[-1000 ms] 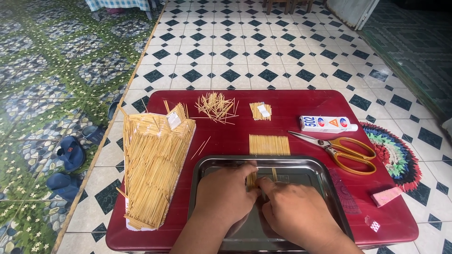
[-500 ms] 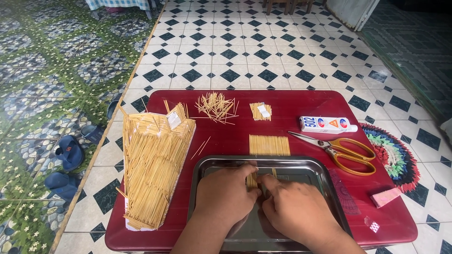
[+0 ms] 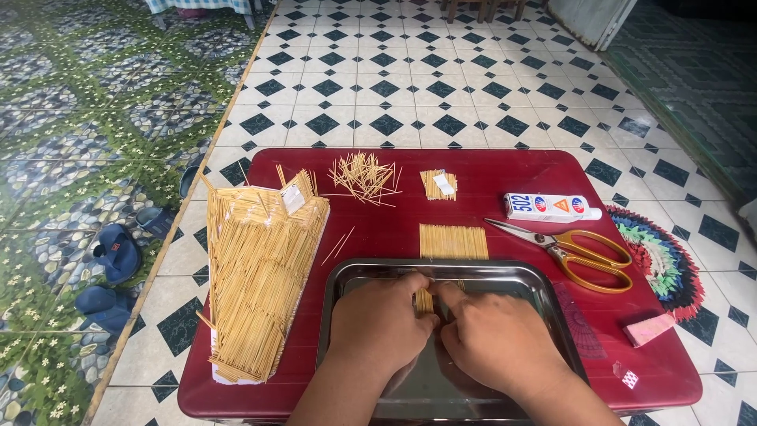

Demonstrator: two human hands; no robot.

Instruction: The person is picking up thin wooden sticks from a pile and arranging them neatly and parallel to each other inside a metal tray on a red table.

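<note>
left hand [image 3: 380,322]: fingers curled, pinching small row of toothpicks [image 3: 425,300] inside steel tray [image 3: 544,296], near its far rim
right hand [image 3: 493,335]: fingertips pressed to same row from the other side, pinching it
step in hand: judged as squaring up a toothpick row; best done with light even squeeze from both sides, sticks flat on tray floor, ends flush
toothpicks: thin pale wood, straight, light, roll easily
tray: shiny metal, rectangular, raised rim, slippery
tabletop [image 3: 505,166]: glossy dark red, rounded corners
toothpick panel [image 3: 260,272]: large, slanted, layered rows
flat mat [image 3: 453,241]: glued sticks, beyond tray
loose pile [image 3: 364,175]: scattered sticks
scissors [image 3: 572,246]: orange handles, shut
glue tube [image 3: 552,207]: white
</note>
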